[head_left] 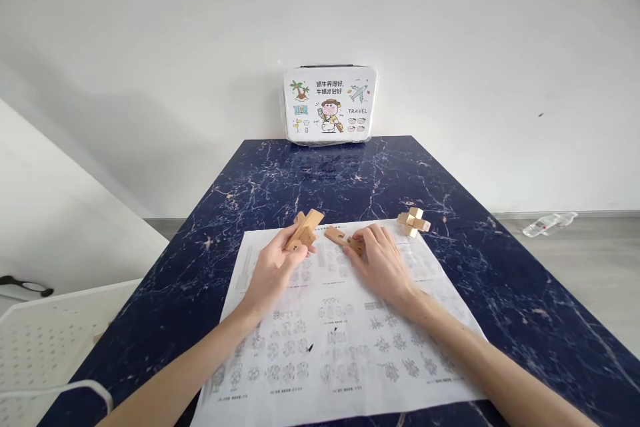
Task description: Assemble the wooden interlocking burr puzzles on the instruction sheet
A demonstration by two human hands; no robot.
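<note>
Several notched wooden puzzle pieces (pixel 306 229), fitted crosswise, are gripped in my left hand (pixel 274 265), raised a little over the paper. A loose notched wooden puzzle piece (pixel 336 235) lies toward the top of the instruction sheet (pixel 350 347). My right hand (pixel 383 260) has its thumb and fingers closed on the right end of a piece there; whether this is one piece or two I cannot tell. The sheet carries rows of printed assembly drawings and lies under both hands. Right of my right hand stands an assembled wooden burr puzzle (pixel 413 222) at the sheet's upper right corner.
The dark blue marbled table (pixel 350 180) reaches to the wall, where a white cartoon-printed case (pixel 330 105) stands upright. At the lower left is a white perforated surface (pixel 45 340) with a white cable (pixel 75 387). A clear plastic item (pixel 549 223) lies on the floor at right.
</note>
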